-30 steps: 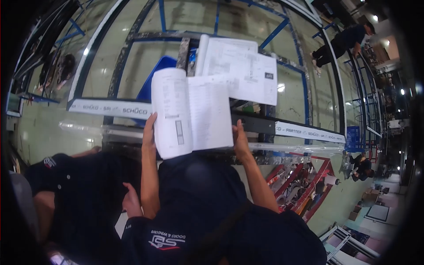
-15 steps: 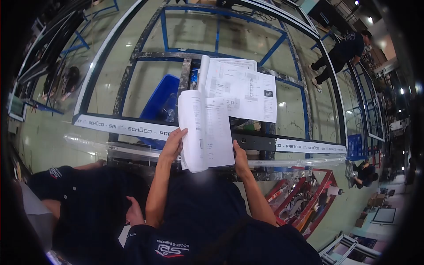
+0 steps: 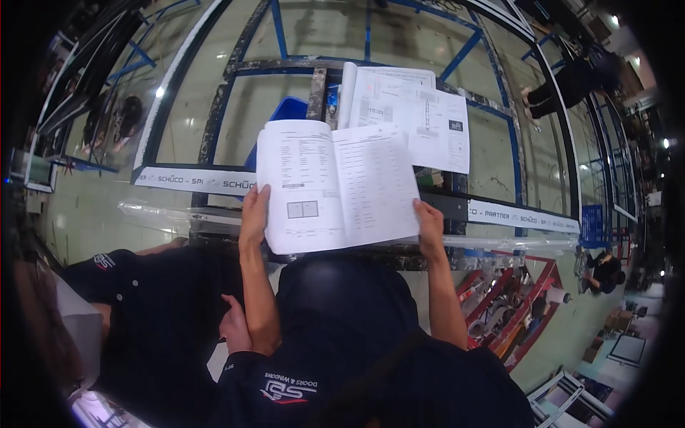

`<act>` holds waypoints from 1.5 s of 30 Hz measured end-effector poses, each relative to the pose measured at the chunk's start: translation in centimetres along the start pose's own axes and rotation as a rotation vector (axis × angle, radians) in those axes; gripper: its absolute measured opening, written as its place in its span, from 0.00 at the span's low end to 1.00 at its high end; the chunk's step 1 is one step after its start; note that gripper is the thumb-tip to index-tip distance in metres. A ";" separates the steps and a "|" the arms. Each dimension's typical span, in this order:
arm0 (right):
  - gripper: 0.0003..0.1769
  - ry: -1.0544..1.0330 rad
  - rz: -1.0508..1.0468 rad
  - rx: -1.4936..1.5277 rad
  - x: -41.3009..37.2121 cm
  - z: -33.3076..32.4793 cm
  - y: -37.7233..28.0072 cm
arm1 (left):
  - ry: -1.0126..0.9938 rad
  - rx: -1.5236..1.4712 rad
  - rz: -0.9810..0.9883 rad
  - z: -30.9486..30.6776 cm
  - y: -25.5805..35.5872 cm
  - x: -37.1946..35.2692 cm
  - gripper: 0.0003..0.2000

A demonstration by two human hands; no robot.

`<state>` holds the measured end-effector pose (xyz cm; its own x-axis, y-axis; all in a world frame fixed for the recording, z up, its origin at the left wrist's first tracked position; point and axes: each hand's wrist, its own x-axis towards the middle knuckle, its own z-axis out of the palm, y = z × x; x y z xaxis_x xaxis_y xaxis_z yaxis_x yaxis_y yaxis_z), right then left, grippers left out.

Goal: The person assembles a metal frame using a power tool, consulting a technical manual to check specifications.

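A printed booklet (image 3: 307,189) lies open between my hands, with text and a small window drawing on its left page and lists on its right page. My left hand (image 3: 254,214) grips its left edge, thumb on the page. On the right edge, my right hand (image 3: 429,222) is closed with its thumb over the paper. Behind the booklet, loose drawing sheets (image 3: 446,132) rest on the frame, partly covered by it.
A large frame (image 3: 524,216) with printed tape lies on a blue stand (image 3: 457,57). A blue bin (image 3: 289,109) is behind the booklet. A co-worker (image 3: 153,307) stands close at the left; others are at the right. A red rack (image 3: 528,314) holds tools.
The booklet has been spread from partly folded to fully open. My hands have moved farther apart, and the sheets behind now appear higher and more to the right in view.
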<state>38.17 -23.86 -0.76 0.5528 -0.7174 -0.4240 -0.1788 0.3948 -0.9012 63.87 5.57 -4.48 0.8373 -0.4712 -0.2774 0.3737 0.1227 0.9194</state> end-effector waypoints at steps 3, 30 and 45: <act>0.17 -0.030 -0.029 0.069 -1.7 -0.5 -5.3 | -0.016 0.186 0.068 3.3 0.9 -0.2 0.22; 0.27 -0.151 0.011 -0.085 -2.9 3.7 -3.5 | -0.008 -0.034 0.068 4.6 -0.7 -1.1 0.19; 0.25 0.071 0.036 -0.084 0.0 -2.3 -0.7 | 0.144 0.232 0.277 4.4 -0.8 -1.4 0.20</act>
<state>36.38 -25.47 -0.35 0.4861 -0.7440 -0.4584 -0.2665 0.3734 -0.8886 60.64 2.30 -3.63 0.9475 -0.3182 -0.0310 0.0394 0.0198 0.9990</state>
